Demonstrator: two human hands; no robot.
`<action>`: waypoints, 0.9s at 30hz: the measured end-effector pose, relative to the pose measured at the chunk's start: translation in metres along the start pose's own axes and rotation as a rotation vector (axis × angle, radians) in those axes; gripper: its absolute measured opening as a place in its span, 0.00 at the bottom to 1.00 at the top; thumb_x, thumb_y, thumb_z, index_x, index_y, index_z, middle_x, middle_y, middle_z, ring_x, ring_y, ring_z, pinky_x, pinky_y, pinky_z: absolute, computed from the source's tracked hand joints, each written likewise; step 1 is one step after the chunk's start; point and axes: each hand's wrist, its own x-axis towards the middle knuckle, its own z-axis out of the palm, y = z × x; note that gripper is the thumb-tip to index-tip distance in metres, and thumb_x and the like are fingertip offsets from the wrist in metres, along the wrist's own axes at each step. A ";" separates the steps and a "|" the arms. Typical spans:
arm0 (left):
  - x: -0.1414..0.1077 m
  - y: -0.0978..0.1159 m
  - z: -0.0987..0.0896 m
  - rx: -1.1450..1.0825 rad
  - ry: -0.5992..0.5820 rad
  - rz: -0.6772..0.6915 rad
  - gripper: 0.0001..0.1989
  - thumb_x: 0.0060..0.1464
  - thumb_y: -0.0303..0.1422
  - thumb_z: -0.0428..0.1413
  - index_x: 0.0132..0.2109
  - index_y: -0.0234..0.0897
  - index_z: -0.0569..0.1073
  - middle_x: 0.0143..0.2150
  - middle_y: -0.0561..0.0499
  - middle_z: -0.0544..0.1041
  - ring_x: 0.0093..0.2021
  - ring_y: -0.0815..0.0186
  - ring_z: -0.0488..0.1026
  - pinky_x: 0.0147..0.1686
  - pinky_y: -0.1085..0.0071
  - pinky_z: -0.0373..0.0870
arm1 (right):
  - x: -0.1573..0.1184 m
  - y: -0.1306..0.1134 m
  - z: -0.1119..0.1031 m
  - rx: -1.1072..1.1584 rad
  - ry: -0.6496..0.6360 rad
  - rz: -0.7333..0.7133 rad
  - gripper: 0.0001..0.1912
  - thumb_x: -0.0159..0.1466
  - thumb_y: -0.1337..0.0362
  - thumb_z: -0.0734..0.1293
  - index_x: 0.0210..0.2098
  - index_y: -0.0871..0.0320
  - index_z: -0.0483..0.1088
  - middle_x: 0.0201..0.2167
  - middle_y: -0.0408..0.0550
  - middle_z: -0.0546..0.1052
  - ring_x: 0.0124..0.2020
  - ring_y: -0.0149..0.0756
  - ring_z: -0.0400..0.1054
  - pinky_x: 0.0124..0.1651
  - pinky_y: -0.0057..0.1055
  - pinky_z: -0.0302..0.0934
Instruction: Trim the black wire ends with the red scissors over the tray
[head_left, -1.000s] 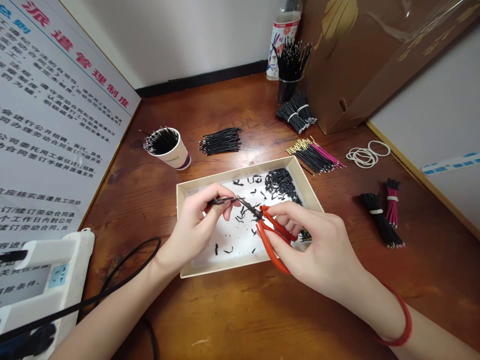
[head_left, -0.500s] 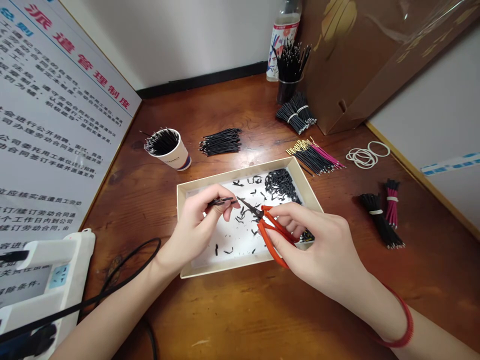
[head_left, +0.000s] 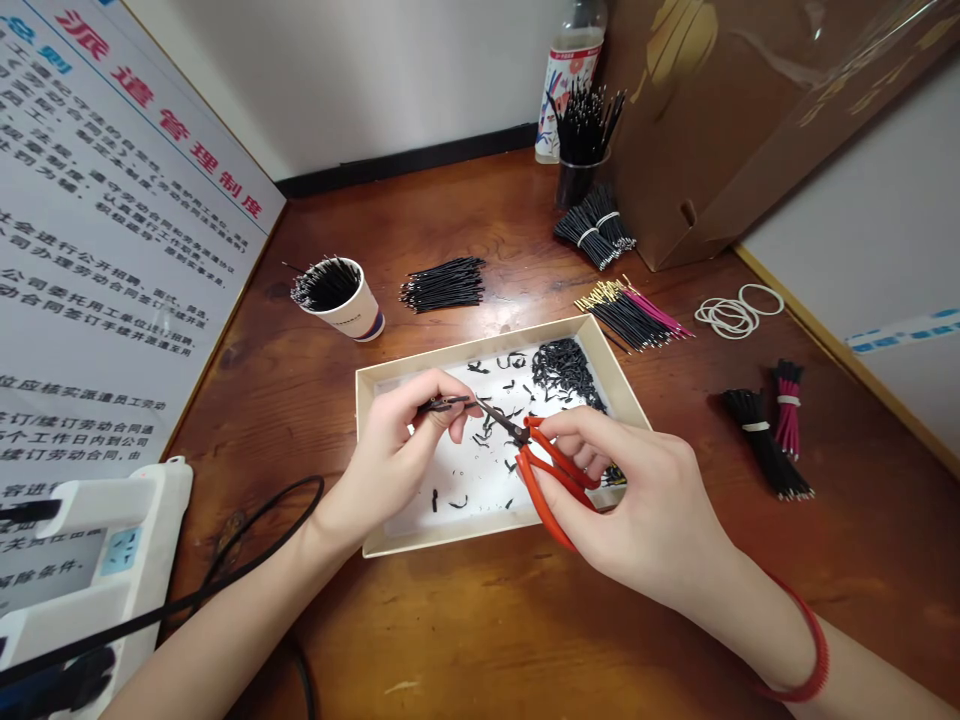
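My left hand (head_left: 409,440) pinches a few short black wires (head_left: 444,403) between thumb and fingers, above a shallow cardboard tray (head_left: 480,541). Red-handled scissors (head_left: 551,470) are gripped in my right hand (head_left: 637,490). Their dark blades point left, and the tips meet the end of the wires by my left fingertips. Whether the blades are fully closed is too small to tell. On the tray's white bottom lie scattered black scraps (head_left: 484,425) and a denser heap of short black pieces (head_left: 562,368).
Behind the tray lie a paper cup (head_left: 367,312) of black wires, a loose wire pile (head_left: 442,284) and black and pink wires (head_left: 637,318). Rubber bands (head_left: 731,318) and tied bundles (head_left: 761,440) are at right. A cardboard box (head_left: 720,130) stands behind; a black cable (head_left: 247,565) crosses at left.
The scissor blades have come closer together, with their tips now at the wire ends. My left hand holds almost still; the whole view has shifted very slightly.
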 end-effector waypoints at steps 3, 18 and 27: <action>0.000 -0.001 0.000 -0.006 -0.001 0.004 0.11 0.65 0.30 0.50 0.33 0.37 0.71 0.25 0.53 0.71 0.30 0.68 0.70 0.35 0.72 0.67 | 0.000 0.000 0.000 0.004 -0.001 -0.006 0.03 0.60 0.67 0.68 0.32 0.55 0.68 0.20 0.38 0.73 0.19 0.28 0.65 0.23 0.26 0.58; 0.000 0.001 0.000 -0.012 0.008 -0.005 0.11 0.65 0.31 0.50 0.33 0.37 0.71 0.25 0.53 0.71 0.30 0.67 0.70 0.34 0.72 0.67 | -0.001 0.003 0.000 0.042 0.044 0.000 0.03 0.60 0.69 0.68 0.33 0.55 0.71 0.21 0.38 0.74 0.19 0.27 0.65 0.23 0.24 0.63; -0.001 0.002 0.001 -0.065 0.028 -0.006 0.07 0.63 0.29 0.52 0.37 0.37 0.73 0.26 0.55 0.73 0.30 0.70 0.70 0.33 0.75 0.66 | 0.001 0.001 -0.001 0.006 0.006 0.025 0.03 0.59 0.67 0.67 0.34 0.55 0.68 0.20 0.38 0.73 0.20 0.28 0.65 0.24 0.26 0.60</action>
